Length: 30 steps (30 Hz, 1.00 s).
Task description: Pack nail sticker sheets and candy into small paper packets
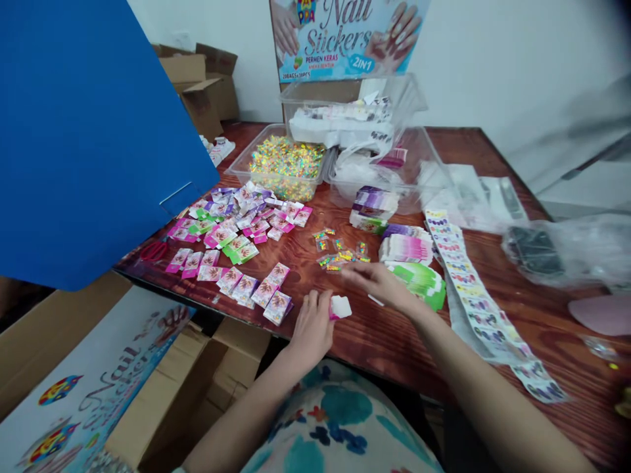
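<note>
My left hand (313, 325) is closed around a small pink and white box (340, 307), its white flap standing out on the right side. Over the table's middle, my right hand (372, 279) has its fingers stretched toward a small pile of clear sachets with colourful candy (340, 257); the fingertips are at the pile's near edge, and whether they touch a sachet is not clear. Left of my left hand lie rows of small filled-looking boxes (265, 292) in pink, purple and white. Beside my right forearm are stacks of flat green box blanks (419, 284) and pink box blanks (407, 247).
A clear tub (236, 161) holds many candy sachets. Another clear tub (419, 105) with sticker strips is stacked behind. A long sticker strip (473, 302) runs down the right side. A blue panel (98, 131) stands at left, near red scissors (154, 250). Cardboard boxes (162, 387) sit below the table.
</note>
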Tool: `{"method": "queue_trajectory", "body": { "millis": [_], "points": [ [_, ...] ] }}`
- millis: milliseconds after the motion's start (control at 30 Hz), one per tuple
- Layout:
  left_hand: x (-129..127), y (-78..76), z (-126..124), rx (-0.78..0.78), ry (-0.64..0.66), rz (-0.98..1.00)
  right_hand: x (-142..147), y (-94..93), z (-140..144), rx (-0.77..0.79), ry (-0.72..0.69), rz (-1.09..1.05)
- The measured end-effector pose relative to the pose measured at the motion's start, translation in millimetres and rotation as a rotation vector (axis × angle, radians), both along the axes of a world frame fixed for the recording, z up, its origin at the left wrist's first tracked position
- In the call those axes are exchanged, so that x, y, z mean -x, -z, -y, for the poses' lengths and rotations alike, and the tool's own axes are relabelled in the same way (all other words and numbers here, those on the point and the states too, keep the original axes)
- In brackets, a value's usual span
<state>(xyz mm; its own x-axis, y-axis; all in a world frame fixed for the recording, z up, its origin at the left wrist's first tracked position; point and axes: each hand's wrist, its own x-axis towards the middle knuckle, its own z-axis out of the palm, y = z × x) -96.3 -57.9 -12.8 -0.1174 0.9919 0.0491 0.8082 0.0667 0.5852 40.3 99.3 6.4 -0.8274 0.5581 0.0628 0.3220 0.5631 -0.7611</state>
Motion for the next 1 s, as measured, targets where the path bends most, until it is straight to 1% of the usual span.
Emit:
{"method": "queue_trajectory", "body": {
  "millis": [33,67,100,133,200,300,367,433,500,567,600,633,700,767,833,900,1000],
  "points": [
    [-2.0,0.3,0.8,-0.015,-0.022,0.026,4.6,6.5,-9.6,-0.136,0.139,0.055],
    [-3.2,0.4,1.4,-0.027,-0.043,0.058,10.1,13.9,-17.4,-0.254,0.238,0.11],
    [-3.6,0.7,1.6,-0.032,-0.069,0.096,15.6,21.2,-22.5,-0.314,0.286,0.142],
    [-3.2,1.1,1.5,-0.028,-0.102,0.136,20.5,27.5,-24.6,-0.35,0.303,0.166],
    [-1.1,2.9,0.9,-0.006,-0.165,0.207,25.4,35.3,-20.0,-0.358,0.283,0.177],
    [2.7,7.9,-0.8,-0.005,-0.189,0.257,16.7,32.5,-5.4,-0.374,0.25,0.176],
    [3.8,11.8,-2.4,-0.027,-0.192,0.263,-2.5,23.0,-4.7,-0.375,0.24,0.154],
    [3.6,14.6,-3.9,-0.037,-0.181,0.275,-35.2,10.3,-18.2,-0.367,0.288,0.126],
    [1.9,15.2,-4.9,-0.036,-0.149,0.294,-79.3,-2.1,-43.2,-0.365,0.42,0.113],
    [-0.8,13.8,-5.5,-0.029,-0.113,0.311,-126.7,-9.9,-72.0,-0.377,0.545,0.128],
    [-2.5,12.7,-5.8,-0.026,-0.102,0.315,-148.5,-11.1,-84.7,-0.373,0.573,0.147],
    [-4.4,11.6,-6.0,-0.028,-0.095,0.316,-167.6,-10.4,-95.1,-0.361,0.568,0.17],
    [-8.3,9.8,-6.5,-0.039,-0.085,0.314,-196.0,-3.8,-107.3,-0.327,0.523,0.214],
    [-12.2,8.7,-7.0,-0.042,-0.08,0.316,-211.7,6.6,-110.4,-0.301,0.475,0.246],
    [-15.8,7.7,-7.8,-0.033,-0.071,0.321,-218.7,16.8,-110.3,-0.292,0.449,0.26],
    [-19.0,5.9,-8.8,-0.027,-0.059,0.322,-221.1,23.9,-112.0,-0.294,0.435,0.263],
    [-23.0,2.0,-9.9,-0.033,-0.031,0.317,-220.2,28.3,-118.7,-0.306,0.433,0.257]
  ]
}}
